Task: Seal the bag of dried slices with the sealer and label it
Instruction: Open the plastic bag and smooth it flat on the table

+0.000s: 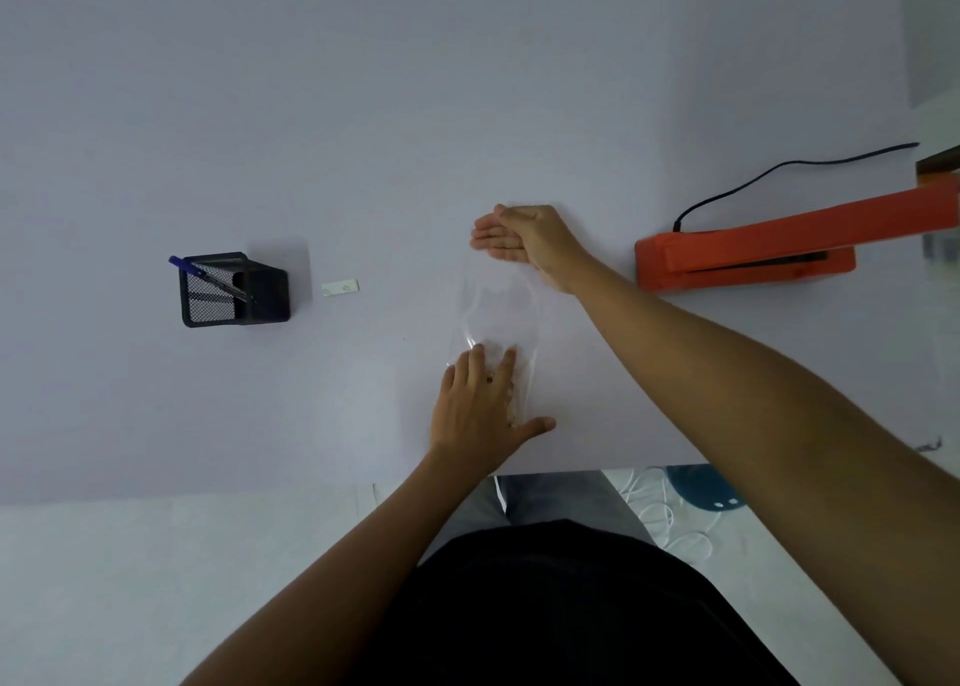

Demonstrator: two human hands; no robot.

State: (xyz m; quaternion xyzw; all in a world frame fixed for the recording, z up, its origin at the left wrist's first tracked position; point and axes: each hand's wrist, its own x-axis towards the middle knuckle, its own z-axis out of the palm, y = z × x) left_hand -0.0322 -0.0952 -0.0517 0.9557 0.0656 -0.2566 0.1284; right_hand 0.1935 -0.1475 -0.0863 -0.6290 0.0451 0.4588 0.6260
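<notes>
Clear plastic forms the bag (498, 316), which lies flat near the middle of the pale lilac counter (311, 113), its length running away from the person. Left hand (480, 404) rests palm-down on the near end, fingers straight and spread over the pale dried slices (511, 399) — a flat, relaxed grip that curls round nothing. Right hand (519, 238) lies at the far end, fingers straight and together, its edge pressing on the bag mouth; it too holds nothing. Orange sealer (748, 256) stands to the right with its arm raised, a dark cable (769, 176) leading from its back. At left, well apart from the bag, a small white label (340, 287) lies just beside a black mesh holder (234, 290) containing a blue pen (208, 277).
</notes>
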